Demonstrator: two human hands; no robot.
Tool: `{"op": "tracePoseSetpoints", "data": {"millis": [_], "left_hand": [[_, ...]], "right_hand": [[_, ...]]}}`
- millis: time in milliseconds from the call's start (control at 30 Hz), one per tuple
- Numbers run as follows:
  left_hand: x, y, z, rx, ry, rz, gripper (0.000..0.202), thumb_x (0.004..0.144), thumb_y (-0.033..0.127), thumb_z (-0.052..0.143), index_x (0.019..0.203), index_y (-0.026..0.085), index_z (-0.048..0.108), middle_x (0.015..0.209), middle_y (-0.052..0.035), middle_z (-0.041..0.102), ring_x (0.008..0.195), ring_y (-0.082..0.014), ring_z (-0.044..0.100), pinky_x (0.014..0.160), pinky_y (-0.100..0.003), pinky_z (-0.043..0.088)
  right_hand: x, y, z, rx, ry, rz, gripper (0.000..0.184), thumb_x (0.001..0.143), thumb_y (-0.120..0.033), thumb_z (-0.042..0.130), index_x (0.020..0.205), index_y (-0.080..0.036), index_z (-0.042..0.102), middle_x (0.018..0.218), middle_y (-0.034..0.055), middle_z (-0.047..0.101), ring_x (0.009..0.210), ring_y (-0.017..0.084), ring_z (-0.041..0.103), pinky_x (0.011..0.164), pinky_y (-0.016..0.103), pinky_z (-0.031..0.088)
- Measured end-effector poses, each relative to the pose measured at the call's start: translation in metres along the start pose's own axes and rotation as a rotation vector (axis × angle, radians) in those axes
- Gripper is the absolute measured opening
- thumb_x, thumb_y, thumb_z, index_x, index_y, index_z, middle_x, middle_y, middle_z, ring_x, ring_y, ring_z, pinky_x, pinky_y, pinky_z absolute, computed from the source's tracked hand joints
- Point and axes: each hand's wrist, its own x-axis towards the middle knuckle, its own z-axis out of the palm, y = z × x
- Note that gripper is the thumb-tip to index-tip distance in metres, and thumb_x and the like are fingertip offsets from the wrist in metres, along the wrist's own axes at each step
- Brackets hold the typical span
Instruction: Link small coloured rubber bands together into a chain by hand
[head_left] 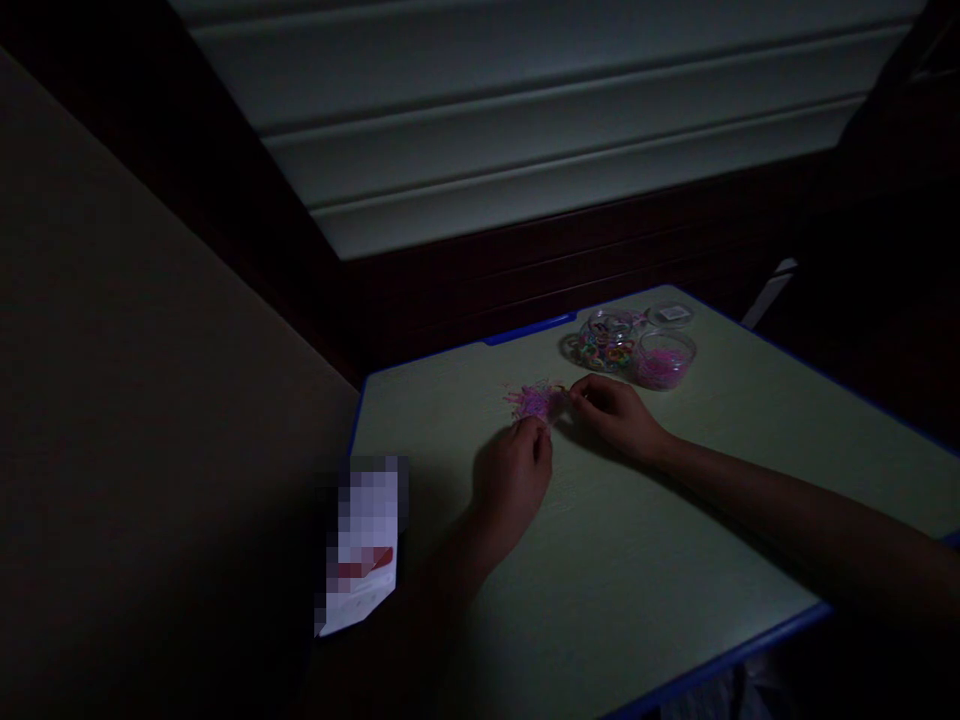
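The surface (660, 530) is a pale green, flat top with blue edging. Near its middle lies a loose pile of thin pink and purple bands (535, 400). Toward the far edge stand a clear, round jar of multicoloured rings (586, 332) and, just beside it, a clear, round, open tub of pink bands (689, 360). Behind the tub lies a clear, round lid with a white label (669, 314).
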Motion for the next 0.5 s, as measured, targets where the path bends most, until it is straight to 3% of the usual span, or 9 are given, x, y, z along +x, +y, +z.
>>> {"op": "tracePoseSetpoints", "data": {"millis": [267,500], "left_hand": [[0.0008,0.0005,0.0009,-0.065,0.030,-0.027,0.019,0.086,0.028,0.047,0.102,0.021,0.057,0.081,-0.0007,0.065,0.068,-0.0116,0.057,0.064,-0.022,0.039],[0.0015,-0.0041,0.0041,-0.221,0.099,-0.090,0.019,0.089,0.033,0.043,0.098,0.022,0.056,0.080,0.0010,0.063,0.067,-0.0098,0.056,0.061,-0.020,0.039]], "right_hand": [[-0.0012,0.0028,0.0008,-0.045,-0.025,-0.025,0.021,0.083,-0.034,0.051,0.083,-0.016,0.061,0.076,0.0031,0.063,0.067,0.013,0.056,0.062,0.025,0.045],[-0.0053,-0.0025,-0.0015,-0.201,-0.085,-0.172,0.019,0.086,-0.031,0.049,0.088,-0.017,0.062,0.079,0.0040,0.062,0.070,0.013,0.056,0.065,0.025,0.043]]}}
